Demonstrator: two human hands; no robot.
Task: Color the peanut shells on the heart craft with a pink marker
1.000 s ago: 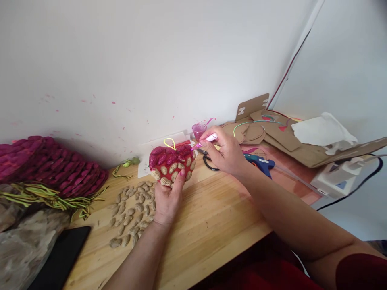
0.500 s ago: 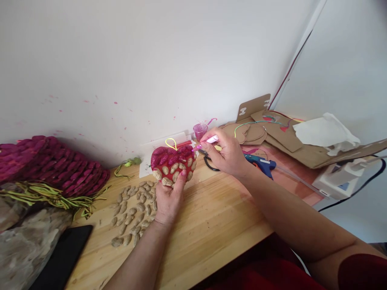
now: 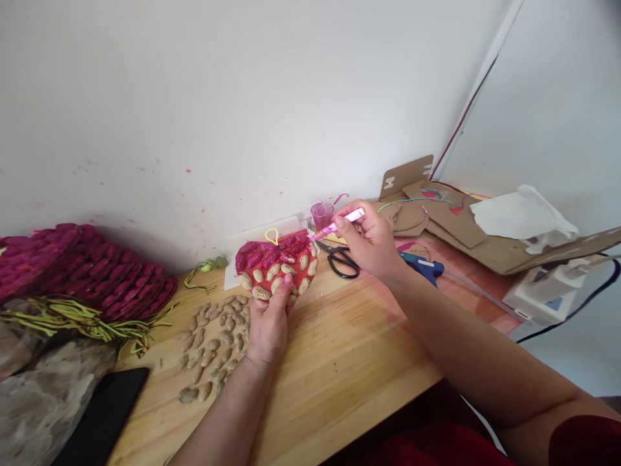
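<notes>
My left hand [image 3: 269, 323] is closed on the lower edge of a red heart-shaped piece [image 3: 266, 275] covered in peanuts, with the thumb across its front. The upper peanuts are painted magenta; those below are bare tan. A yellow cord loop [image 3: 272, 235] sticks up from its top. In my right hand [image 3: 366, 239], a white-handled paintbrush [image 3: 342, 223] is pinched, its pink-stained tip at the heart's upper right edge. Just behind the brush stands a clear cup with pink paint [image 3: 321, 213].
Loose peanuts [image 3: 213, 343] lie on the wooden table [image 3: 339, 362]. Stacked magenta peanut pieces [image 3: 87, 272] with yellow-green cords [image 3: 87, 320] fill the left, near a black flat object [image 3: 107, 414]. Scissors [image 3: 343, 264], a blue glue gun [image 3: 422, 265] and cardboard [image 3: 451, 223] are at right.
The heart has turned and tilted in my left hand, showing more of its face. My right hand has shifted slightly right with the brush, uncovering more of the scissors.
</notes>
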